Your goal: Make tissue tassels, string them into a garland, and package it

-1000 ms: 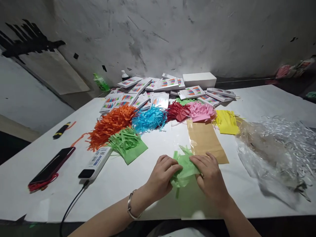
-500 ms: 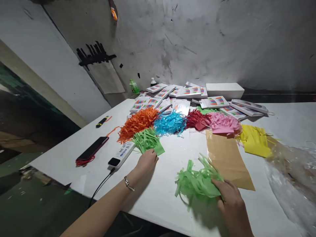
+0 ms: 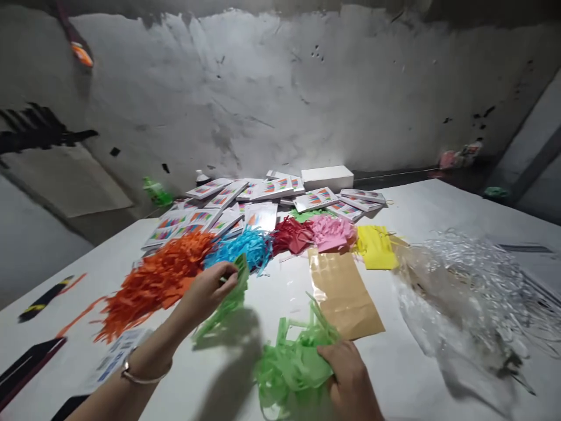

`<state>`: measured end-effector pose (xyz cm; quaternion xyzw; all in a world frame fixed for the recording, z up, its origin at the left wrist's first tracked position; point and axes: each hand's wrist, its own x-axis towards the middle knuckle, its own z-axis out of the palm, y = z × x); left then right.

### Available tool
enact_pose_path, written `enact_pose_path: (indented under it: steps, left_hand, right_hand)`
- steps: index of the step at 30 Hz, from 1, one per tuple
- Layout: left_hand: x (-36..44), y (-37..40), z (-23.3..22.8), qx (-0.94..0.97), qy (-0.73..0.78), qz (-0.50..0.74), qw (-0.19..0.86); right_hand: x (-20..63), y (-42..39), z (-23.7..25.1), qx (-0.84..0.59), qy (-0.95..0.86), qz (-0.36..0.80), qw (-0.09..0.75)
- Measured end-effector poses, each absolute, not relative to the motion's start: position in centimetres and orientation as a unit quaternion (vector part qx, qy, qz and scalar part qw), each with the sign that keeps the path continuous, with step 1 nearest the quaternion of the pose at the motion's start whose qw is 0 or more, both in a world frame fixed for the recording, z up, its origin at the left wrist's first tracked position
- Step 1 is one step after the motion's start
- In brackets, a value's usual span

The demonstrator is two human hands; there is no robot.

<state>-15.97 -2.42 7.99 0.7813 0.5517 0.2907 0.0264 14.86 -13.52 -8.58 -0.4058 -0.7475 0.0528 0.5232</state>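
**2 green fringe bundles, 1 in each hand**

The light green fringed paper (image 3: pixel 291 365) sits low on the white table (image 3: pixel 442 202), at about 6 o'clock in the view, its cut strips fanning up and left. The right hand (image 3: pixel 350 380) presses on its right edge, fingers curled closed over the tissue. At 10 o'clock from it, the left hand (image 3: pixel 205 292) holds a darker green fringed piece (image 3: pixel 228 298) lifted off the table, fingers pinched tight on its top while the strips hang down and left; a bracelet (image 3: pixel 140 374) circles that wrist.

Just beside the light green bundle at 1 o'clock lies a flat tan sheet (image 3: pixel 344 295). Behind the hands runs a row of fringe piles: orange (image 3: pixel 153 278) at 10 o'clock, blue (image 3: pixel 245 245), red (image 3: pixel 291 234), pink (image 3: pixel 333 231) and yellow (image 3: pixel 374 245) toward 1 o'clock. Printed packets (image 3: pixel 263 193) and a white box (image 3: pixel 326 175) lie at 12 o'clock by the wall. Crumpled clear plastic (image 3: pixel 464 292) spreads at 3 o'clock.
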Motion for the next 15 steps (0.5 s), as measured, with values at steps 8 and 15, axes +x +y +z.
enact_pose_path:
  steps: [8, 15]
  left_hand:
    - [6.2, 14.2, 15.0, 0.827, 0.426, 0.366, 0.004]
    - [21.3, 18.3, 9.5, 0.906, 0.32, 0.269, 0.061]
  right_hand:
    - [14.1, -11.8, -10.6, -0.393, -0.73, 0.004, 0.559]
    - [12.5, -9.6, -13.4, -0.41, -0.669, -0.104, 0.611]
